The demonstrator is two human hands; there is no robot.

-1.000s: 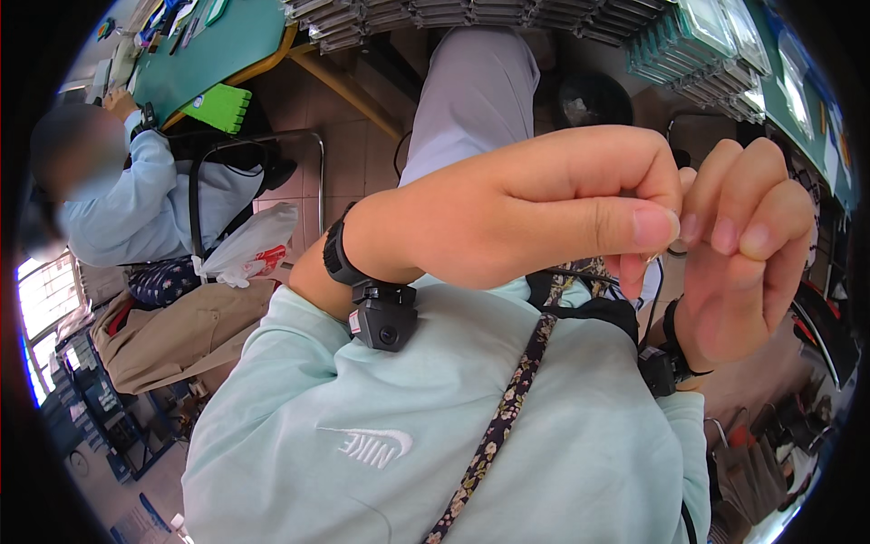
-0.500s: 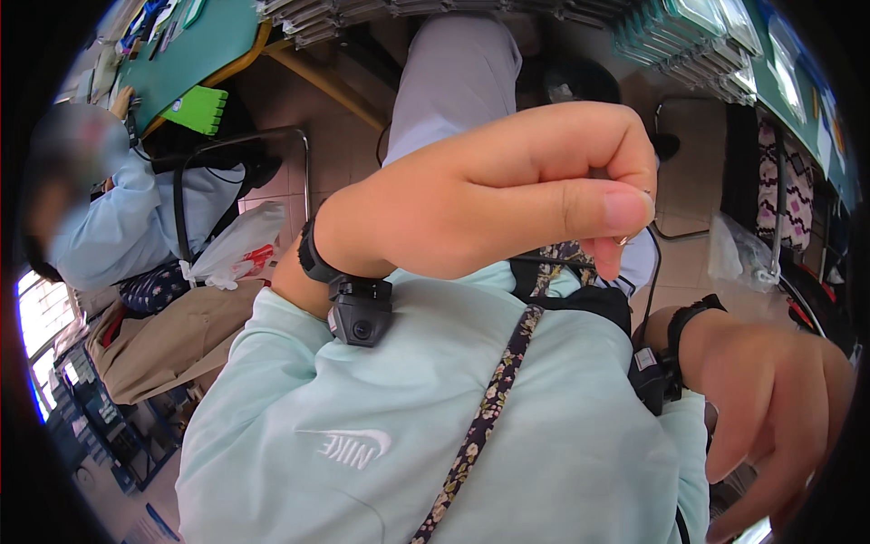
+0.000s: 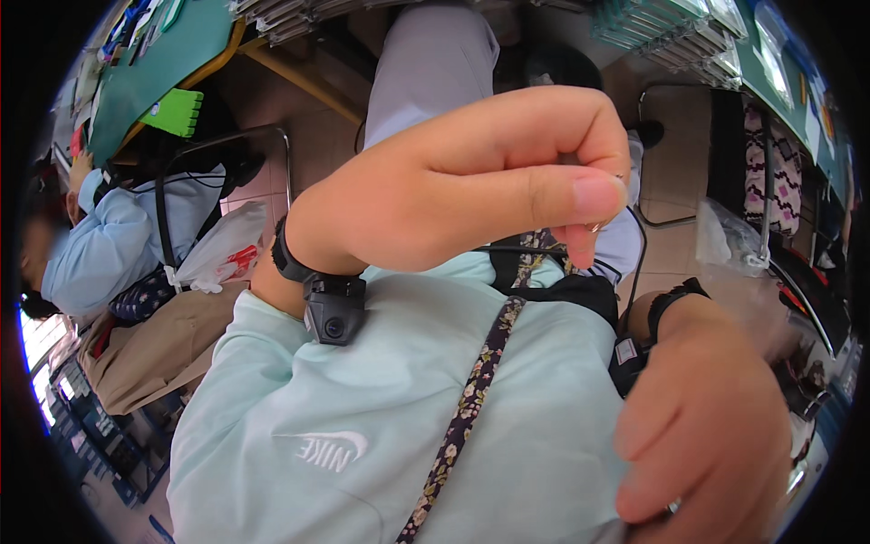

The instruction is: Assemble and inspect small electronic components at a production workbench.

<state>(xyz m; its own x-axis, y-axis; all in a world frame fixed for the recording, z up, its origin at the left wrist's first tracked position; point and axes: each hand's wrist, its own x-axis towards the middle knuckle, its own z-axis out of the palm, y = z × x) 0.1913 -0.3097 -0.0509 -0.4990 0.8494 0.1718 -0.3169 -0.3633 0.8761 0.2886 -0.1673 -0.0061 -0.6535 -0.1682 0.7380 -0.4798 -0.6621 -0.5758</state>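
Observation:
My left hand (image 3: 453,195) is held up in front of my chest, thumb and forefinger pinched together. A tiny thin gold-coloured metal piece (image 3: 594,227) sticks out at the fingertips; its kind is too small to tell. Lower and to the right, my right hand (image 3: 707,426) is blurred by motion, its fingers curled down beside my pale green top (image 3: 507,435). Near those fingertips shows a small bright glint, and what they hold cannot be made out. Both wrists wear black straps; a small black camera (image 3: 335,308) hangs from the left one.
A flowered strap (image 3: 471,408) runs down my front. At left a person in a light blue sleeve (image 3: 109,240) sits by a green table (image 3: 172,63). Racks of clear trays (image 3: 671,36) stand at the far right. Plastic bags (image 3: 222,245) and metal-framed chairs (image 3: 288,163) flank me.
My right hand has swung left and inward, toward my top. The left hand keeps its pinch, while the whole view has shifted slightly.

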